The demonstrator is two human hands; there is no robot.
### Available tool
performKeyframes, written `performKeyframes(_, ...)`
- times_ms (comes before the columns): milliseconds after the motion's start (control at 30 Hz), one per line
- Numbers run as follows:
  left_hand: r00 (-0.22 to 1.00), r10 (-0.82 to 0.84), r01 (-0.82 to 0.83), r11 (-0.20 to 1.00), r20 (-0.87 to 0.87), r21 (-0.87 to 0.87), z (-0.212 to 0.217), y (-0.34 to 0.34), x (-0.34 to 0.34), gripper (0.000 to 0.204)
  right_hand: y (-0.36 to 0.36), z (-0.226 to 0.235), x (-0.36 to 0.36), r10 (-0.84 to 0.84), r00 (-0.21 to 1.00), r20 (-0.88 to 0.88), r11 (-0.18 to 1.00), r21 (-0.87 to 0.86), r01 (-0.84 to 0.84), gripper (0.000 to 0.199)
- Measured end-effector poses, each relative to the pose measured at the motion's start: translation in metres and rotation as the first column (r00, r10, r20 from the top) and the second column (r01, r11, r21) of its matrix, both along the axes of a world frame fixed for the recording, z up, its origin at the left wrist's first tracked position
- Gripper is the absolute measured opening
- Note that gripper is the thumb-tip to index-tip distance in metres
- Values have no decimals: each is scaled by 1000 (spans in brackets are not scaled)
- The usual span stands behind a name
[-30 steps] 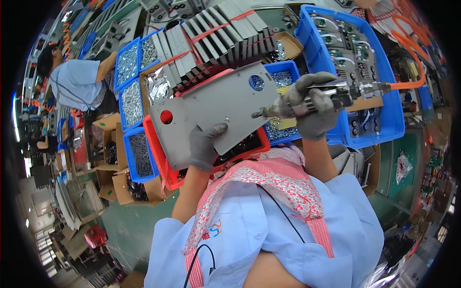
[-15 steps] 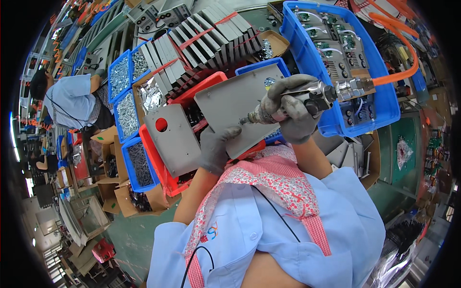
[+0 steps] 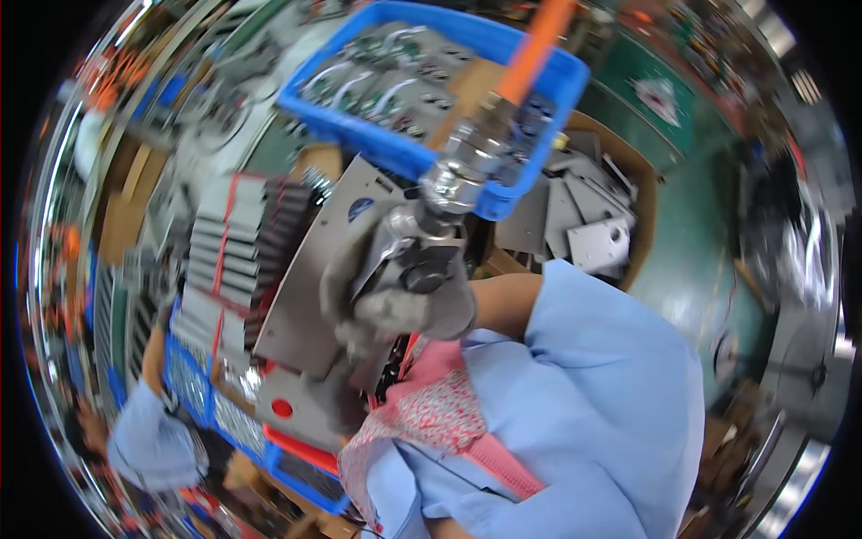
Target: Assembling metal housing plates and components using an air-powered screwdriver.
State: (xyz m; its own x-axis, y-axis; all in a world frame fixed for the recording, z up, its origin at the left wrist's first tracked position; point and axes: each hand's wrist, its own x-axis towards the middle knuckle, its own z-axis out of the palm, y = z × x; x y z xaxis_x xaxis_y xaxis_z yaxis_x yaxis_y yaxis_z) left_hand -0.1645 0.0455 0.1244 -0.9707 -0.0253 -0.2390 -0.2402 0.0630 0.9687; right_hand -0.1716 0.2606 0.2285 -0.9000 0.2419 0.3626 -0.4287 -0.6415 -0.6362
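My right hand [image 3: 404, 305], in a grey work glove, is closed around a metal air screwdriver [image 3: 456, 175]. An orange hose [image 3: 536, 52] runs up from the tool's end. The tool's tip is hidden behind the hand. A grey sheet-metal panel [image 3: 305, 292] slants beneath the tool, with small holes near its far edge. At the panel's near edge is my gloved left hand [image 3: 334, 395], closed on it, its fingers blurred and partly hidden. Just below lies another grey plate [image 3: 292, 418] with a round hole showing red, over a red bin [image 3: 305, 446].
Ahead, a blue bin [image 3: 395, 154] holds units with circuit boards. Taped metal panels [image 3: 211, 256] are stacked at left, beside blue bins of small hardware [image 3: 238, 422]. Metal plates fill a cardboard box [image 3: 645, 184] at right. Another person [image 3: 157, 440] works at far left.
The whole view has swung to the right and blurred. The panel now stands more steeply slanted, and the right hand with the air screwdriver sits over its near right side.
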Motion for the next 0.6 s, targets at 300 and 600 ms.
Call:
performKeyframes(300,614,-704,606,710,-356,-358,73,142,-50,31,-17,2,22,404,861,-309,914,110,-390,24)
performKeyframes(600,313,-892,814,429,-327,-392,42,185,-66,32,-14,-5,31,422,906,-30,906,55,-420,26)
